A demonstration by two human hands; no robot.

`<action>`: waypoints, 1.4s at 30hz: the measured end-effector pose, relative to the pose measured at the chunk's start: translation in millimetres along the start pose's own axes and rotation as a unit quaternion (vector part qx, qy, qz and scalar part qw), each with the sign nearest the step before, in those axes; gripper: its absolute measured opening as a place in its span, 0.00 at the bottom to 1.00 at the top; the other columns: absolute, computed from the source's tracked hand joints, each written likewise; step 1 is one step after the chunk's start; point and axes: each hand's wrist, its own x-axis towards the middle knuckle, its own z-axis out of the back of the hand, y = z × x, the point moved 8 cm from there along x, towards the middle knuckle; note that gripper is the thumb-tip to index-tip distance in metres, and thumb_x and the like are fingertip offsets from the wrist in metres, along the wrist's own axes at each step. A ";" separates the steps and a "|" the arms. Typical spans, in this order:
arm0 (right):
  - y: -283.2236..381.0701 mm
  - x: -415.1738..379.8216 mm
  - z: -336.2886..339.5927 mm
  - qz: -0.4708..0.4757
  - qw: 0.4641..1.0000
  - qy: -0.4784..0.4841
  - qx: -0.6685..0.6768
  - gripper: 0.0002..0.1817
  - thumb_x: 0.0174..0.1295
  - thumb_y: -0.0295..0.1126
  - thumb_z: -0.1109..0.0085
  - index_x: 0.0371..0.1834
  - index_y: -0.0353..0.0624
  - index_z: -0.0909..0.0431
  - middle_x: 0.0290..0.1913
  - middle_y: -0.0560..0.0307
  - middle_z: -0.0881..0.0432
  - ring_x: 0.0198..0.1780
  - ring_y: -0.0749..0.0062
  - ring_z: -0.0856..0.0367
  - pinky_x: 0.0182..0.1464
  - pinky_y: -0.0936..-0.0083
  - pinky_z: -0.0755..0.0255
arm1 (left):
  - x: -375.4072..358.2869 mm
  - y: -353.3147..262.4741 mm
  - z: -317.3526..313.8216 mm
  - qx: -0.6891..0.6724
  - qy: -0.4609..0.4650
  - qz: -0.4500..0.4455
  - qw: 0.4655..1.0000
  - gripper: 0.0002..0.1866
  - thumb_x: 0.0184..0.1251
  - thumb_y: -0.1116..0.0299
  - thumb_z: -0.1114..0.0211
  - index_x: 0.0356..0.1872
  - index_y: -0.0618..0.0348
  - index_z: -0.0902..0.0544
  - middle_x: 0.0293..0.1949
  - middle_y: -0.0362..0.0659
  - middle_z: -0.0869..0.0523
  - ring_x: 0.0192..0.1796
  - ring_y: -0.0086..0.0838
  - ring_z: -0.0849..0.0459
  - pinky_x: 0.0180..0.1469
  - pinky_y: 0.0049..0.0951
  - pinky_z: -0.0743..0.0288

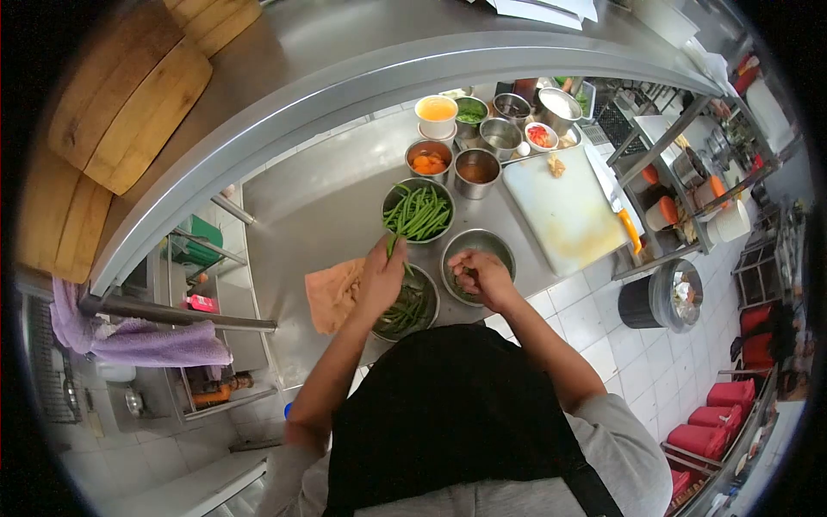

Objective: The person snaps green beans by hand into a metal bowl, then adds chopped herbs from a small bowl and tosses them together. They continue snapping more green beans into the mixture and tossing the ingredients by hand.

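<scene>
My left hand (382, 271) is closed on green beans, whose tips stick up above the fingers, between two metal bowls. Just beyond it a metal bowl holds whole green beans (417, 213). Partly under my left wrist sits a nearer bowl with darker green bean pieces (405, 310). My right hand (481, 277) is over the rim of another metal bowl (495, 241), its fingers curled together; anything in them is too small to make out. An orange cloth (334, 295) lies left of my left forearm.
A white cutting board (560, 211) and a knife with a yellow handle (631, 231) lie to the right. Metal containers, one with orange pieces (428, 162), stand at the back. An overhead steel shelf (345, 73) crosses above the table; a bin (642, 303) stands on the floor at right.
</scene>
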 end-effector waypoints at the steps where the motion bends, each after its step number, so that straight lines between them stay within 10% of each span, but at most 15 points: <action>1: 2.7 -5.1 5.4 0.008 1.000 0.016 -0.021 0.13 0.61 0.29 0.51 0.45 0.34 0.21 0.30 0.61 0.24 0.23 0.82 0.35 0.22 0.82 0.44 | 24.7 16.1 -0.5 0.092 -0.005 -0.017 0.996 0.19 0.79 0.58 0.48 0.40 0.68 0.25 0.30 0.48 0.19 0.32 0.35 0.20 0.37 0.36 0.27; 4: -2.6 -11.5 26.7 0.007 1.000 0.011 -0.019 0.13 0.63 0.31 0.50 0.43 0.36 0.20 0.30 0.62 0.24 0.24 0.82 0.34 0.23 0.83 0.43 | 67.4 -16.4 -16.9 0.172 0.053 -0.025 0.983 0.25 0.75 0.55 0.45 0.55 0.71 0.23 0.43 0.61 0.15 0.50 0.57 0.18 0.55 0.48 0.28; 8: -6.3 -22.5 31.2 0.021 0.999 -0.005 -0.047 0.13 0.69 0.35 0.50 0.43 0.36 0.20 0.31 0.64 0.25 0.24 0.82 0.36 0.26 0.83 0.43 | 109.8 -4.1 -35.5 0.300 0.138 0.048 0.943 0.24 0.72 0.56 0.41 0.54 0.70 0.23 0.43 0.61 0.17 0.49 0.57 0.19 0.55 0.48 0.27; 10: -11.5 -22.9 36.4 0.038 0.990 -0.035 -0.134 0.14 0.73 0.39 0.47 0.42 0.38 0.18 0.30 0.66 0.25 0.24 0.84 0.36 0.26 0.83 0.42 | 100.8 -41.5 -33.0 0.414 -0.031 -0.287 0.863 0.19 0.69 0.59 0.38 0.43 0.69 0.21 0.39 0.62 0.17 0.45 0.55 0.18 0.50 0.48 0.26; 15: -14.7 -30.3 37.1 0.015 0.992 -0.040 -0.117 0.11 0.70 0.31 0.48 0.45 0.41 0.16 0.32 0.67 0.23 0.26 0.85 0.32 0.27 0.85 0.38 | 40.5 -5.4 -36.0 0.358 0.185 -0.075 0.912 0.12 0.63 0.64 0.34 0.40 0.62 0.19 0.34 0.54 0.15 0.39 0.48 0.16 0.44 0.44 0.24; 17: -13.5 -32.6 36.9 0.009 0.991 -0.060 -0.117 0.11 0.70 0.31 0.48 0.45 0.41 0.16 0.32 0.67 0.23 0.26 0.85 0.32 0.27 0.85 0.38 | 1.1 43.5 -35.3 0.423 0.304 -0.014 0.854 0.12 0.59 0.65 0.32 0.41 0.60 0.18 0.41 0.55 0.18 0.46 0.50 0.18 0.46 0.44 0.24; 29: -19.6 -11.6 3.0 -0.014 0.978 0.025 -0.209 0.09 0.68 0.31 0.43 0.45 0.39 0.16 0.28 0.66 0.23 0.26 0.85 0.30 0.27 0.83 0.37 | -51.4 50.4 -12.6 0.359 0.131 -0.073 0.921 0.06 0.64 0.72 0.38 0.37 0.63 0.24 0.43 0.54 0.24 0.50 0.50 0.22 0.49 0.46 0.27; 34: 2.5 -5.6 -39.1 0.281 0.848 0.057 -0.446 0.10 0.68 0.32 0.42 0.47 0.40 0.17 0.34 0.53 0.18 0.31 0.66 0.22 0.36 0.69 0.27 | -55.9 9.4 -3.9 0.298 0.087 -0.140 0.940 0.05 0.64 0.72 0.37 0.35 0.61 0.25 0.38 0.51 0.22 0.47 0.49 0.22 0.48 0.46 0.26; 37: 18.8 -15.5 -75.3 0.324 0.777 0.104 -0.530 0.09 0.62 0.29 0.41 0.41 0.36 0.20 0.35 0.42 0.18 0.38 0.45 0.18 0.43 0.56 0.25 | -61.5 -13.0 -6.8 0.309 0.082 -0.165 0.933 0.06 0.64 0.73 0.36 0.35 0.61 0.24 0.35 0.50 0.22 0.45 0.48 0.21 0.47 0.45 0.26; 42: 7.4 -14.3 -86.8 0.306 0.726 0.165 -0.593 0.07 0.58 0.29 0.42 0.34 0.36 0.23 0.34 0.41 0.20 0.40 0.42 0.20 0.44 0.51 0.26 | -63.8 -22.0 -8.0 0.317 0.098 -0.174 0.927 0.06 0.65 0.73 0.37 0.39 0.63 0.24 0.37 0.52 0.21 0.45 0.49 0.21 0.48 0.44 0.28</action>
